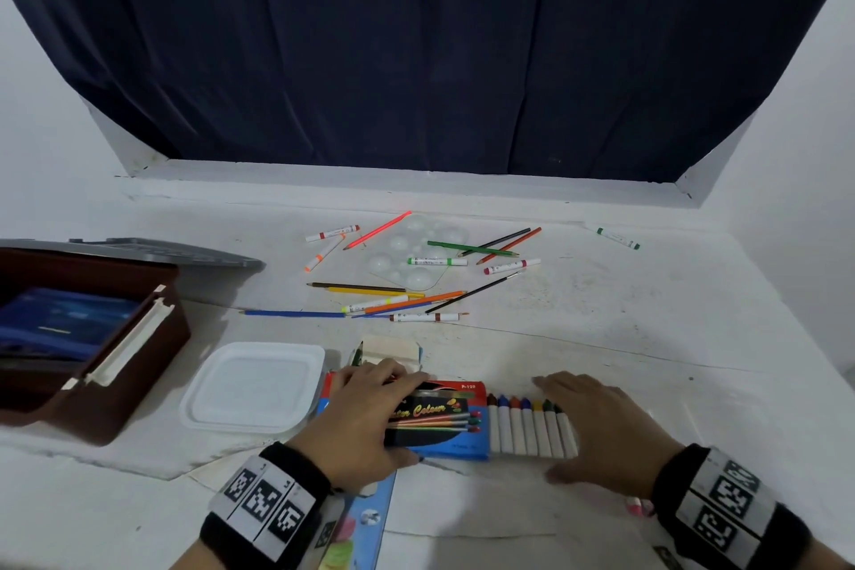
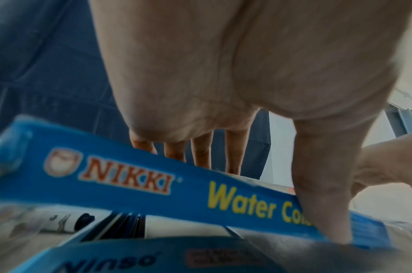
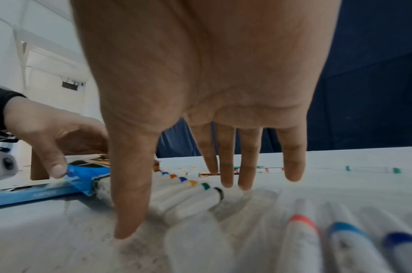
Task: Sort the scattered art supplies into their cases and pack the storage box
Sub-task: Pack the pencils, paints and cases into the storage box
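A blue and black water colour marker box [image 1: 435, 421] lies flat at the table's near edge. My left hand [image 1: 370, 412] grips it, fingers curled over the far edge and thumb on the near side [image 2: 321, 203]. A row of white markers [image 1: 532, 428] with coloured tips sticks out of the box's right end [image 3: 188, 195]. My right hand [image 1: 597, 421] hovers over the markers' right side with straight fingers [image 3: 226, 157]; its thumb tip touches the table beside them. Many pencils and markers [image 1: 393, 301] lie scattered further back.
An open brown storage box [image 1: 152, 361] with a blue case [image 1: 65, 319] inside stands at the left, its grey lid [image 1: 185, 252] behind. A white plastic lid [image 1: 252, 386], a clear palette [image 1: 416, 255], a small open carton [image 1: 388, 349] and another blue case [image 1: 356, 523] lie around. Loose markers [image 3: 340, 240] lie by my right wrist.
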The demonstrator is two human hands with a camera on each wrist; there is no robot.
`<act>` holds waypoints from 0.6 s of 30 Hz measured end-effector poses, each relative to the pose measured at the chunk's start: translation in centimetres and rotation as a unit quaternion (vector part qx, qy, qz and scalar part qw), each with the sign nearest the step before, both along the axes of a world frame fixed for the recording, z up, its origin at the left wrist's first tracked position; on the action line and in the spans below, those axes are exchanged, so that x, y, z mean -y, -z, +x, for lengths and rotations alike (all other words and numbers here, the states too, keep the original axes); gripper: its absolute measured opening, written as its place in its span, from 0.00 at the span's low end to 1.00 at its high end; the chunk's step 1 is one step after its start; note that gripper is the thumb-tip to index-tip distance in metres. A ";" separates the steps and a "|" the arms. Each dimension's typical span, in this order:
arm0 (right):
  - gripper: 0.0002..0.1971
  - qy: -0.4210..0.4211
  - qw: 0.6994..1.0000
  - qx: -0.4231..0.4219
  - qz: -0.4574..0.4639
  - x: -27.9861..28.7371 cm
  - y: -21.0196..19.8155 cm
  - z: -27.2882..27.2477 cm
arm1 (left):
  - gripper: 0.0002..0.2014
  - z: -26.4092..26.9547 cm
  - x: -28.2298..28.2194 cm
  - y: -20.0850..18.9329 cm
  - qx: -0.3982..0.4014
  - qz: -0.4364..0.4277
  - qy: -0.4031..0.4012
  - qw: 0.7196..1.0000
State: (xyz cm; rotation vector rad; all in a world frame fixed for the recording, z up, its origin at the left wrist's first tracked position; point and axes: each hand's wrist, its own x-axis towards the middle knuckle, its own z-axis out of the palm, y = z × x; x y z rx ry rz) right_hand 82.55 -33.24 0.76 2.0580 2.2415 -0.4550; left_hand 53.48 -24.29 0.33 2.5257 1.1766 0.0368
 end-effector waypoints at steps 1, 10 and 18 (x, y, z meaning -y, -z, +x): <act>0.49 0.010 1.000 -0.003 0.009 0.1 -0.1 0.4 | 0.40 0.0 0.0 0.0 0.000 -0.002 -0.002 1.000; 0.38 -0.012 0.999 -0.030 0.026 -0.1 0.7 -0.9 | 0.39 1.3 0.2 0.3 -0.001 -0.011 0.019 1.000; 0.39 0.010 0.997 -0.065 0.030 -0.8 1.1 -2.0 | 0.39 3.7 0.0 0.3 -0.003 -0.017 0.040 0.999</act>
